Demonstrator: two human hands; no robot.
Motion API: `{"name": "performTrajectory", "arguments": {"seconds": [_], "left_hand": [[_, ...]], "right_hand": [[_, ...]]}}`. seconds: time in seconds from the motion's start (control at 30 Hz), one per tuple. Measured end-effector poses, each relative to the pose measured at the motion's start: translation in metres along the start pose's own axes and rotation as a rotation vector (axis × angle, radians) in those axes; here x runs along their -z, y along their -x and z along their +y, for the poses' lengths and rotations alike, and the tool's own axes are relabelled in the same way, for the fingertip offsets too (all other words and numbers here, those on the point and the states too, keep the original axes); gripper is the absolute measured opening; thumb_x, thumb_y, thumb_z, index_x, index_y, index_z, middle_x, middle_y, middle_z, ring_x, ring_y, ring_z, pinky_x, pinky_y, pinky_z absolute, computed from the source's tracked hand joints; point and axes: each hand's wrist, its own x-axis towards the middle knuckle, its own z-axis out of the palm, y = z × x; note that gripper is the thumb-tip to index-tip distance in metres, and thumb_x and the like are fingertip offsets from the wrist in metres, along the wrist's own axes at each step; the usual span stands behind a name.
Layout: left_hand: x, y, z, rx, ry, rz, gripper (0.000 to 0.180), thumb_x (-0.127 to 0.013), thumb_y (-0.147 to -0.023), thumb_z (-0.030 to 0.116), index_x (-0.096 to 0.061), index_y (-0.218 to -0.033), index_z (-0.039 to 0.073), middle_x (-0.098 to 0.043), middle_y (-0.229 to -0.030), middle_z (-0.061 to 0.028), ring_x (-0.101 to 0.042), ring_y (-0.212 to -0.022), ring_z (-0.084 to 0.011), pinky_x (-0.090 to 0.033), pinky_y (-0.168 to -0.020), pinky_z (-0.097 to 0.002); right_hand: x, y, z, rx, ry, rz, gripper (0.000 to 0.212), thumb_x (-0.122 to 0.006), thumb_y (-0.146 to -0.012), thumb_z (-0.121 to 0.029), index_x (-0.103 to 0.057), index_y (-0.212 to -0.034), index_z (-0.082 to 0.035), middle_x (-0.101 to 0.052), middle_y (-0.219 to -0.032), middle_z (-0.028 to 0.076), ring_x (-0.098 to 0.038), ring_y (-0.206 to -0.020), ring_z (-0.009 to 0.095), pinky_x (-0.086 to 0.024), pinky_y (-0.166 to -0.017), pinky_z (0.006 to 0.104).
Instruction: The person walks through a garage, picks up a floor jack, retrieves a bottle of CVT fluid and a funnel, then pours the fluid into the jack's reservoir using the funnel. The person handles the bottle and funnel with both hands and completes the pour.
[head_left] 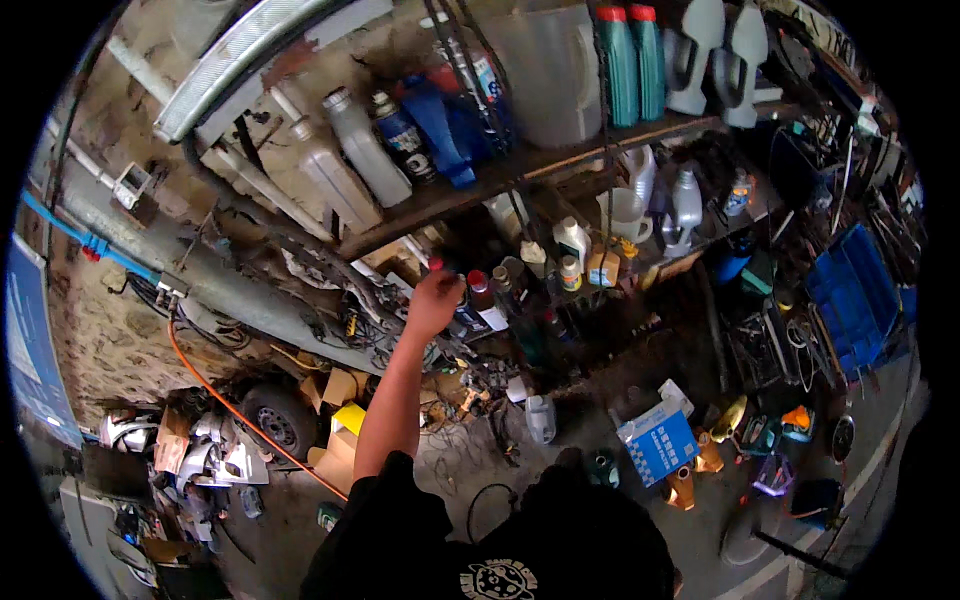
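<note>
My left hand [434, 303] reaches forward to the lower shelf, its fingers curled in among a row of bottles and cans. Just beyond the fingertips shows a small red cap [436, 264]; whatever is under it is hidden by the hand. What the fingers hold, if anything, cannot be made out. Right beside the hand stands a red-capped bottle with a pale label [486, 302]. Farther right along that shelf are a white bottle [573, 242] and a small yellow-banded bottle [570, 273]. My right hand is out of sight.
An upper shelf [540, 160] carries a large translucent jug [550, 80], green bottles [635, 70] and grey jugs. An orange hose [225, 398] runs down the left side past a tire [278, 420]. On the floor lie a blue box [660, 445] and a clear container [541, 418].
</note>
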Motion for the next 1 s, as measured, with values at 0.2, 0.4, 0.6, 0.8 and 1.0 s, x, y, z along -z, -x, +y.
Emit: {"name": "performTrajectory", "arguments": {"seconds": [0.2,0.4,0.6,0.8,1.0], "left_hand": [[-0.020,0.000,-0.048,0.143,0.045,-0.044,0.032,-0.074,-0.088,0.023,-0.068,-0.107,-0.002,-0.073,-0.089,-0.0129,-0.070,-0.084,-0.0202,-0.053,-0.073,-0.0345],[-0.084,-0.032,-0.090,0.106,-0.282,-0.183,0.048,-0.077,-0.083,0.038,-0.061,-0.117,0.008,-0.071,-0.102,-0.0158,-0.068,-0.096,-0.0401,-0.054,-0.078,-0.0515],[-0.152,-0.078,-0.130,0.232,-0.612,-0.283,0.062,-0.075,-0.081,0.046,-0.055,-0.130,0.013,-0.058,-0.130,-0.0209,-0.057,-0.119,-0.0440,-0.050,-0.095,-0.0538],[-0.180,-0.101,-0.148,0.152,-0.862,-0.332,0.073,-0.079,-0.075,0.052,-0.056,-0.131,0.013,-0.059,-0.134,-0.0154,-0.054,-0.122,-0.0416,-0.048,-0.100,-0.0515],[-0.191,-0.114,-0.138,0.163,-0.947,-0.352,0.079,-0.069,-0.072,0.070,-0.060,-0.134,0.023,-0.062,-0.135,-0.0096,-0.056,-0.126,-0.0370,-0.046,-0.105,-0.0503]], "right_hand": [[0.007,0.019,0.013,0.164,-0.082,0.108,0.011,-0.062,-0.088,-0.016,-0.058,-0.087,-0.005,-0.058,-0.076,0.010,-0.059,-0.060,0.032,-0.045,-0.051,0.0453],[0.049,0.064,-0.114,-0.479,-0.431,0.067,0.013,-0.059,-0.090,-0.018,-0.061,-0.092,-0.006,-0.056,-0.077,0.009,-0.060,-0.058,0.022,-0.047,-0.052,0.0382],[0.048,0.107,-0.119,-0.462,-0.449,0.128,0.025,-0.060,-0.086,-0.022,-0.068,-0.090,0.002,-0.067,-0.080,0.013,-0.064,-0.067,0.023,-0.050,-0.060,0.0414],[0.035,0.141,-0.179,-0.614,-0.433,0.182,0.024,-0.060,-0.088,-0.020,-0.067,-0.094,0.003,-0.064,-0.080,0.012,-0.062,-0.062,0.020,-0.049,-0.055,0.0378],[0.005,0.177,-0.117,-0.439,-0.220,0.081,0.024,-0.060,-0.085,-0.022,-0.071,-0.091,-0.001,-0.065,-0.073,0.013,-0.063,-0.064,0.023,-0.050,-0.061,0.0417]]}}
